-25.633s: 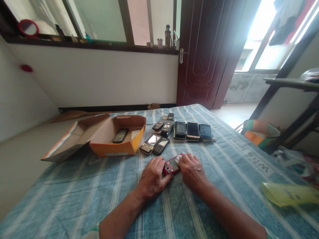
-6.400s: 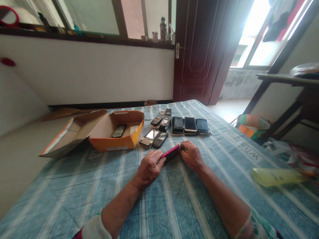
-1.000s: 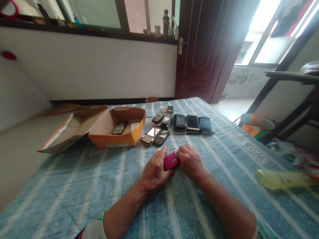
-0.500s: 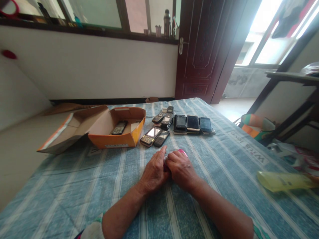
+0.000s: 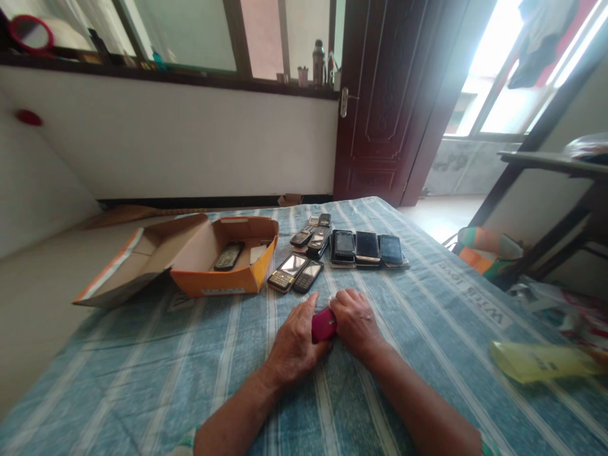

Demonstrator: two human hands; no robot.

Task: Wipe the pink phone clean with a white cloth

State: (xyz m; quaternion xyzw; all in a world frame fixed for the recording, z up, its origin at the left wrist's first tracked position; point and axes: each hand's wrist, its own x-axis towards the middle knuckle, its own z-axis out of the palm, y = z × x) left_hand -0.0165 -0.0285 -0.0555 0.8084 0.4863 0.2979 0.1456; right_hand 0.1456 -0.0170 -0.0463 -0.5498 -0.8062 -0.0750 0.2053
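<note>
From where I stand, the small magenta mobile phone is held between the two hands, low over the blue striped cloth that covers the surface, its plain side facing up. The left hand grips one end, thumb along the near edge and fingers along the far one, probably to keep the phone from slipping. The right hand is closed over the other end, knuckles bent, with a tiny white scrap showing at its fingertips; I can't tell what it is. Both bare forearms reach forward and converge on the phone, wrists low. Beyond, a row of dark touchscreen phones and a cluster of older keypad phones sit apart, perhaps grouped by kind. The orange cardboard box stands to the left, lid folded back, leaving the black phone inside within easy view.
</note>
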